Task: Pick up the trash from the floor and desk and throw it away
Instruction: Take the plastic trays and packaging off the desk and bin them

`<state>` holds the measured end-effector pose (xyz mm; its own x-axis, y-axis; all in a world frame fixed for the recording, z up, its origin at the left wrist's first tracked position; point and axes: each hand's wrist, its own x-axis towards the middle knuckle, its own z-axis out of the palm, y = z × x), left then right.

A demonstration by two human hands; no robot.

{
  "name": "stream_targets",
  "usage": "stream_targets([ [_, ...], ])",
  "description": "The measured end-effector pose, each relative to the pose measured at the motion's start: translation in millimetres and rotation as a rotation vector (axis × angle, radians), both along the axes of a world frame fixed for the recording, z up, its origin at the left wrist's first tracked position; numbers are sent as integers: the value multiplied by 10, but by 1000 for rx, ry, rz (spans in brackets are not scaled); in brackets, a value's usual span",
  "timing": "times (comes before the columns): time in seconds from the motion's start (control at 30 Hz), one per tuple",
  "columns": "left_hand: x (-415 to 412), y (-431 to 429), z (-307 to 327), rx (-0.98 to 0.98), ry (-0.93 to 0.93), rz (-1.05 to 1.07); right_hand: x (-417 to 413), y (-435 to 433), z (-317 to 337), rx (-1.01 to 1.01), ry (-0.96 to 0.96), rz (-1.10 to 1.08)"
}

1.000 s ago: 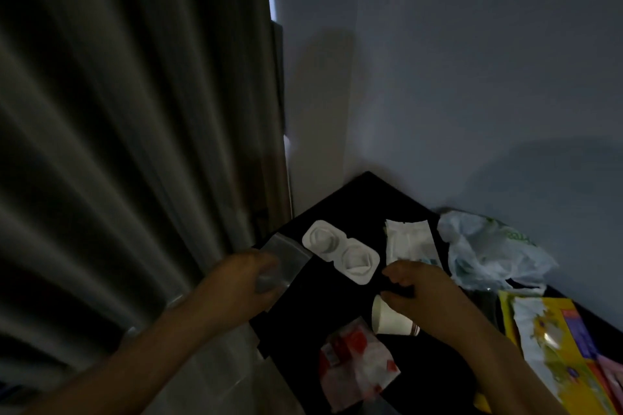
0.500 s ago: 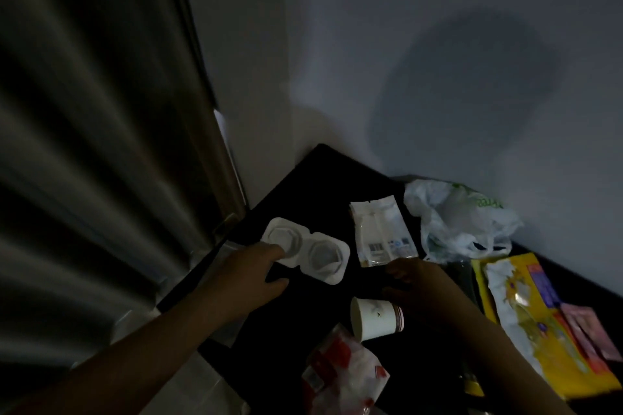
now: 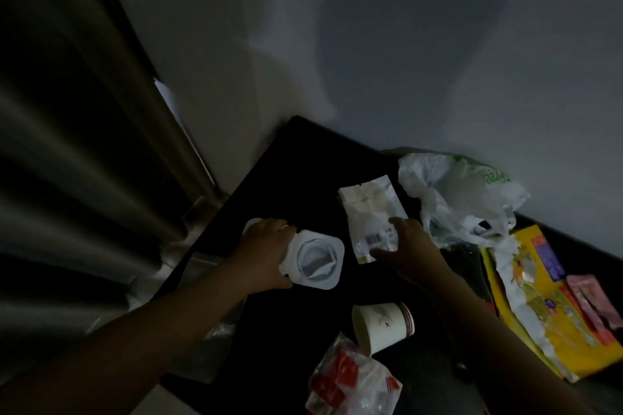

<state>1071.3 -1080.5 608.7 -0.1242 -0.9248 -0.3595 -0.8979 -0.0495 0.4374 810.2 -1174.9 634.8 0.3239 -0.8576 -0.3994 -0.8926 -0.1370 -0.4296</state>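
– Dim room, pale wall (image 3: 438,44) behind, dark curtain (image 3: 67,145) hanging at the left. What's on the black desk (image 3: 303,158)?

– Litter, mostly, as the head camera sees it. A white twin-cup tray (image 3: 318,259) sits near the left edge, with a flat white pouch (image 3: 369,209) just beside it. A crumpled plastic bag (image 3: 455,199) is against the wall, and a paper cup (image 3: 381,327) is tipped on its side. A red-and-white wrapper (image 3: 350,381) is at the near edge, and a yellow packet (image 3: 539,307) and a pink packet (image 3: 593,303) lie at the right.

– Why are both hands out at once?

– My guess is two pieces in one go. The left hand (image 3: 266,256) is curled over the tray's left cup, thumb at the near rim and fingers over the far one. So it grips the tray, which lies flat on the desk.

– And the right hand (image 3: 411,249)?

– Its fingers are spread over the pouch's lower end, thumb by the corner. It pinches nothing. Whether it touches the pouch, I cannot tell.

– Where does it all go?

– No bin shows. Some clear plastic (image 3: 215,347) hangs off the desk's edge beneath the left forearm. It may be a sack for the trash, though I can't be sure.
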Motion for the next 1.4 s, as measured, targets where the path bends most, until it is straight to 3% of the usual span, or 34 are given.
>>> stream_targets([
  [0.23, -23, -211, -349, 104, -217, -135, 141, -263, -463, -63, 34, -56],
  [0.5, -9, -224, -412, 94, -222, -78, 154, -327, -786, -10, 148, -100],
  [0.7, 172, -3, -294, 21, -168, 55, 257, -276, -807, -19, 218, -103],
  [0.9, 425, 537, -81, 85, -73, 321, 437, -98, -829, 4, 136, -90],
  [1.03, 466, 921, -11, -11, 98, 520, 588, 97, -832, 12, 92, -56],
  [1.23, 589, 1266, -166, 137, -3, 577, 818, 412, -831, 10, 103, -27],
  [1.4, 608, 1382, -318, 137, 16, 613, 967, 691, -846, 15, 130, -23],
])
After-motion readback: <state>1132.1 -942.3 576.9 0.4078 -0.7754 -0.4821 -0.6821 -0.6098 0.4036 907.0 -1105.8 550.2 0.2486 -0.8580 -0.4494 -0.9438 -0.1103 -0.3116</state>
